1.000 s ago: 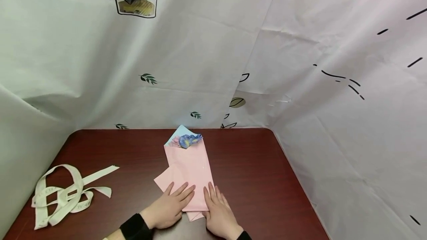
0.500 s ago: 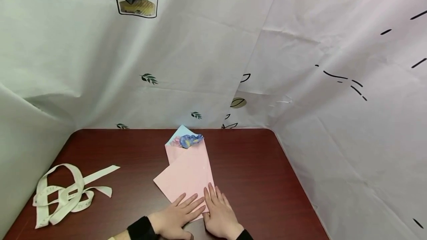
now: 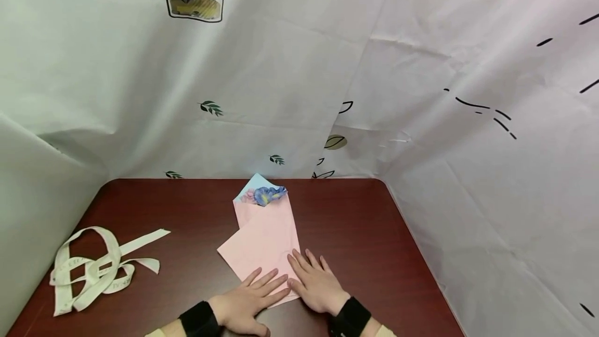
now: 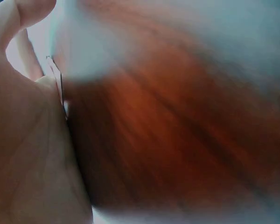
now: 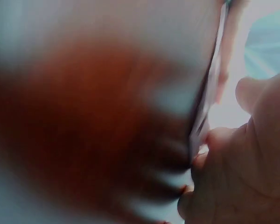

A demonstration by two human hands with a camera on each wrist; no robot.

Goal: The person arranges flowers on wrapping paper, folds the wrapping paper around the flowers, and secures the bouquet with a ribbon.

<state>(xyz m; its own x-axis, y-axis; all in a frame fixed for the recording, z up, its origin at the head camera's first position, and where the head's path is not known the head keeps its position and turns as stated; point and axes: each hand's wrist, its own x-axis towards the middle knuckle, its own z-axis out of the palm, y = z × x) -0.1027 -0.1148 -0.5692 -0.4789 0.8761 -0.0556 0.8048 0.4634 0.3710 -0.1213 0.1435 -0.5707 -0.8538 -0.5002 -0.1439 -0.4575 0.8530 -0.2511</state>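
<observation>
The pink paper wrap lies flat on the table, with a blue flower and a pink flower showing at its far end, in front of a pale blue paper corner. One corner of pink paper juts out to the left of the wrap. The left hand rests at the wrap's near end, fingers straight and spread on the paper; the right hand rests along its near right edge, fingers also straight. Each grip is apart and clamped on nothing; how hard the palms bear down cannot be told, and both wrist views are blurred. Well to the left of the wrap lies a loosely looped pale ribbon.

The likeliest trouble, I judge, is the folded layers springing up or sliding askew if both hands lift together, since nothing visible fastens them. Uneven pressure could crease the near end crookedly, and a drag towards the person could shift the flowers inside the wrap
</observation>
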